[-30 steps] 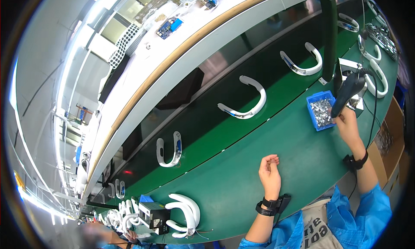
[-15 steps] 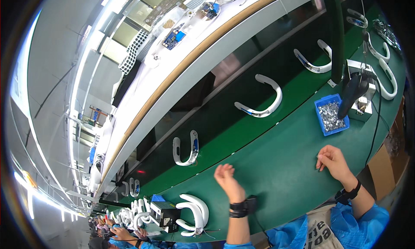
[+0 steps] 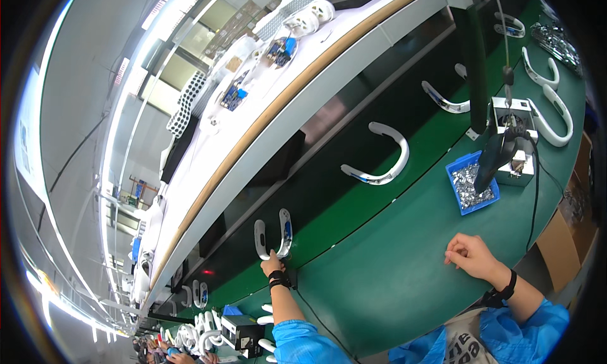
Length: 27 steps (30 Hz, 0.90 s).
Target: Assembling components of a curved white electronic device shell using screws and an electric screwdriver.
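My left hand (image 3: 273,263) is stretched out to the far left, its fingers closed on the curved end of a white U-shaped plastic housing (image 3: 286,228). The housing lies on the dark green strip with blue parts inside one arm; my fingers hide the bottom of its curve. Over the green tabletop, my right hand (image 3: 471,255) hovers with loosely curled fingers and nothing visible in them. Beyond it stands a blue bin (image 3: 466,206) of small shiny metal parts. A black hand tool (image 3: 496,158), probably a powered screwdriver, hangs from a cable over that bin.
More white U-shaped housings (image 3: 398,165) lie along the strip and at the right end (image 3: 559,120). A metal box-like device (image 3: 518,171) stands beside the bin. A dark upright post (image 3: 471,79) and a raised shelf (image 3: 253,120) border the far side. Near the left, a black box (image 3: 243,335) adjoins stacked housings.
My left hand has moved away to the left and closed on the U-shaped housing. The right hand stays near the same place, fingers still curled. The view has shifted slightly.
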Available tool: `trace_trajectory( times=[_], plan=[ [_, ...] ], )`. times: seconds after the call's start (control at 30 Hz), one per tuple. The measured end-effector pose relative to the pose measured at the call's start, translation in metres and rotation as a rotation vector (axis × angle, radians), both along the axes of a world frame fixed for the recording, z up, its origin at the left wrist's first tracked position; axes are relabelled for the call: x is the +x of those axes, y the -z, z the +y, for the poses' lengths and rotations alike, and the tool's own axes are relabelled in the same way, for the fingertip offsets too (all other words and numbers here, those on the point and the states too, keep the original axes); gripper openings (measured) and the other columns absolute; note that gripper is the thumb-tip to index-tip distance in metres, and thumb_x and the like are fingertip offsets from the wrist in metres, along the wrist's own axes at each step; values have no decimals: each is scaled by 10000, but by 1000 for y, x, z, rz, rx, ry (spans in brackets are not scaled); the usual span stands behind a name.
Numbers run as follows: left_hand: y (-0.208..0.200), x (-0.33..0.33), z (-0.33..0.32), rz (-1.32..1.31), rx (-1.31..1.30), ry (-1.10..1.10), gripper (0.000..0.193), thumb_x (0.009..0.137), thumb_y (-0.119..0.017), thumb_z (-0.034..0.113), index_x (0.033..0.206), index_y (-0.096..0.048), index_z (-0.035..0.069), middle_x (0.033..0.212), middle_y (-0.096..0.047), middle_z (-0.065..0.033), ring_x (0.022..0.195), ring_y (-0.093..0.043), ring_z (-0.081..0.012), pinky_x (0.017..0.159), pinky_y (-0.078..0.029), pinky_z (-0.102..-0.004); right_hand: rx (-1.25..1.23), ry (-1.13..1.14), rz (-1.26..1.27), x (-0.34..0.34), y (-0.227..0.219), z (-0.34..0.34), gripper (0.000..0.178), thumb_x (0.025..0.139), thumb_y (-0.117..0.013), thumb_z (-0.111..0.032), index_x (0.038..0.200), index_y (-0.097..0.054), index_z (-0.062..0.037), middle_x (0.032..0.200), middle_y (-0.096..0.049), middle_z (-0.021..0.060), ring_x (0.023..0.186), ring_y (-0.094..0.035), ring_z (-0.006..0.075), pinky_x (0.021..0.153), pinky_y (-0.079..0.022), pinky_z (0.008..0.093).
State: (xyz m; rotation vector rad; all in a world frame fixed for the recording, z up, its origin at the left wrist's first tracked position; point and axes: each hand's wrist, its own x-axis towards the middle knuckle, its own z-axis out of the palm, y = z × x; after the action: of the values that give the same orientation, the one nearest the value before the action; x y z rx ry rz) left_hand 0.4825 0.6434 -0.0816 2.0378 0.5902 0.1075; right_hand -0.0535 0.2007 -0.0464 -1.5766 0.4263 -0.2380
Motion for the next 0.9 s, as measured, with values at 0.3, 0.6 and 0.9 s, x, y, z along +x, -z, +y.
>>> trace_trajectory(
  times=[0.3, 0.6, 0.9],
  plan=[
    [6, 19, 8, -114, -136, 150, 362, 882, -687, 163, 1034, -662, -165, 965, -722, -289, 724, -762, -397, 523, -651, -440, 7, -40, -55, -1, -1, -1, 117, 1034, -678, -100, 1025, -633, 7, 852, -785, 86, 744, -752, 135, 609, -589, 274],
    [-40, -29, -47, -183, -1186, 442, 261, 1097, -602, 153, 1288, -589, -24, 1337, -666, -185, 1273, -643, -338, 1105, -538, -484, 54, 36, -47, 2, 2, -1, 80, 1067, -627, -62, 1054, -618, 17, 962, -774, 129, 838, -756, 151, 623, -607, 288],
    [-130, -154, -148, -449, -985, 565, 377, 1089, -599, 35, 1421, -429, -15, 1369, -621, -232, 1265, -664, -348, 1124, -556, -534, 108, 13, -50, -8, 2, 6, 105, 1072, -648, -90, 1056, -640, 13, 979, -766, 109, 893, -752, 163, 671, -602, 290]
  ],
)
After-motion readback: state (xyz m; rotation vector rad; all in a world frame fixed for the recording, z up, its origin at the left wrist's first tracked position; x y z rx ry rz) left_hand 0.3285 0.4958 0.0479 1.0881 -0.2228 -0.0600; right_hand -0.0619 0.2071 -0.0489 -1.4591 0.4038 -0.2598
